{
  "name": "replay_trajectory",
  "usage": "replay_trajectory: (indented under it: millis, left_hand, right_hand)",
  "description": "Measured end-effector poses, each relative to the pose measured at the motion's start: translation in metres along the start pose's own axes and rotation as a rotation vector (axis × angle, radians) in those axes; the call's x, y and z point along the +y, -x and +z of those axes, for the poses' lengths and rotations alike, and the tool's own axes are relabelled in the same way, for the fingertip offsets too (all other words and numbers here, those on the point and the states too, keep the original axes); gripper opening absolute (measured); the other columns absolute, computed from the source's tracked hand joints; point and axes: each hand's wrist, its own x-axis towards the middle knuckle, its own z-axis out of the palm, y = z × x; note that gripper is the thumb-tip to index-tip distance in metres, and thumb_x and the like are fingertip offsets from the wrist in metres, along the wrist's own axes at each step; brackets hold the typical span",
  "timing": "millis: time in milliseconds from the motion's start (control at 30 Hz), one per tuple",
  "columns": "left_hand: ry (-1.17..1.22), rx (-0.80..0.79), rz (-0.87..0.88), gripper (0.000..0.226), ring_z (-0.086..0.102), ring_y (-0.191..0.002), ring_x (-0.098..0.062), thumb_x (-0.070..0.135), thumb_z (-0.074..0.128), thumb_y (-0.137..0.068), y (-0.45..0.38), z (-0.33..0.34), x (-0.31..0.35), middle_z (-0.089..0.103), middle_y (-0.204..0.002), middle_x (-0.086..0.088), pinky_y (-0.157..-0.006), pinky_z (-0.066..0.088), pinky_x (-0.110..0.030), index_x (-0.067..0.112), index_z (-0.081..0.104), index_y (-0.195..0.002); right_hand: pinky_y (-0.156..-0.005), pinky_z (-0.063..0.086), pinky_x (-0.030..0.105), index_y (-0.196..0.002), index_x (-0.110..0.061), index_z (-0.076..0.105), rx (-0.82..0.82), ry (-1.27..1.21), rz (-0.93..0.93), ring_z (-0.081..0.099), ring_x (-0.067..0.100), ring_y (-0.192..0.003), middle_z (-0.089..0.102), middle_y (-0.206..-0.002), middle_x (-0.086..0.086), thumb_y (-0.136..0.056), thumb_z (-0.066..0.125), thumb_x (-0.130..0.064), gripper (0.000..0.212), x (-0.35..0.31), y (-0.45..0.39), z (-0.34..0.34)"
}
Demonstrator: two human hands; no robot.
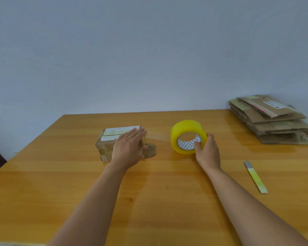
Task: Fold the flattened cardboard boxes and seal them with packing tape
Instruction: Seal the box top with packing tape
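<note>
- Wall [149,50]: plain pale grey-blue, filling the upper half of my head view.
- Wooden table [158,201]: glossy honey-coloured top, pushed against the wall.
- Stack of flattened cardboard boxes [272,121]: far right corner, well apart from my hands. I judge most of the task remains here.
- Folded cardboard box [107,141]: small, assembled, left of centre; one end flap [150,150] lies open on the table, so sealing looks unfinished.
- Packing tape roll [188,136]: yellow, on edge right of the box; a faint clear strip seems to run from it to the box.
- Left hand [129,148]: fingers straight, pressed flat on the box top.
- Right hand [207,150]: fingers hooked into the roll's core, gripping it.
- Flat metal blade [255,176]: lying alone, near right.
</note>
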Motion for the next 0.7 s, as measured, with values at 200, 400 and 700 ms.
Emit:
replay_trajectory:
  millis: [200,400,700]
  left_hand:
    - [-0.003,0.000,-0.003,0.058,0.022,-0.149,-0.008,0.040,0.060,-0.096,0.000,0.000,-0.005,0.031,-0.158,0.016,-0.120,0.015,-0.033,0.031,0.041,-0.149]
    - [-0.018,-0.030,-0.094,0.057,0.014,-0.149,-0.018,0.038,0.057,-0.096,0.002,0.003,0.006,0.026,-0.160,0.020,-0.119,0.008,-0.041,0.032,0.038,-0.150]
    - [-0.132,-0.110,-0.101,0.059,0.020,-0.148,-0.020,0.041,0.051,-0.100,0.003,-0.005,0.014,0.019,-0.163,0.018,-0.118,0.017,-0.041,0.032,0.028,-0.154]
  right_hand:
    - [-0.087,0.045,0.045,-0.143,-0.008,0.038,0.073,-0.022,0.061,0.053,0.039,-0.115,0.047,-0.137,0.017,-0.101,0.052,-0.025,0.047,-0.001,0.001,-0.002]
    - [-0.088,0.046,0.044,-0.147,-0.008,0.029,0.012,-0.038,0.109,0.051,0.038,-0.122,0.036,-0.147,0.015,-0.093,0.067,-0.031,0.070,-0.004,0.007,-0.006]
    - [-0.105,0.034,0.046,-0.147,-0.006,0.030,-0.064,0.390,0.010,0.032,0.036,-0.134,0.037,-0.146,0.015,-0.095,0.056,-0.038,0.066,0.006,0.048,-0.034]
